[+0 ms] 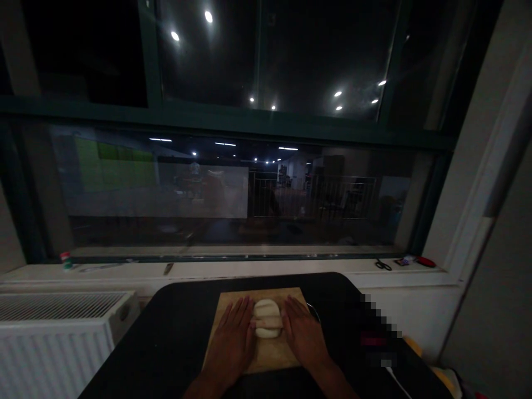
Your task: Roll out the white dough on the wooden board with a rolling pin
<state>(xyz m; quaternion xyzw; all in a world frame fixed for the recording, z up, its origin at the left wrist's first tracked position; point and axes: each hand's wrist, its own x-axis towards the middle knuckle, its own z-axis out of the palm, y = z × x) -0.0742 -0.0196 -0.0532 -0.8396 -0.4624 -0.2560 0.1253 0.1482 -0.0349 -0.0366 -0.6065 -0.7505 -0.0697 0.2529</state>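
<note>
A pale, rounded piece of dough (266, 308) lies on a wooden board (270, 357). A light rolling pin (268, 322) crosses the dough from side to side, pressing into its middle; both its ends are hidden under my hands. My left hand (235, 330) lies flat over the left end, fingers stretched forward and close together. Over the right end rests my right hand (303, 330), its fingers also straight and pointing forward. Neither hand is wrapped round the pin. The thumbs sit close to the left and right edges of the dough.
The board rests on a black table (166, 343). A thin metal rim (315, 313) shows behind my right hand. Scissors (383, 265) and a red item (426, 261) lie on the windowsill (249, 269). A white radiator (58, 332) stands left; a white cable (397, 379) lies right.
</note>
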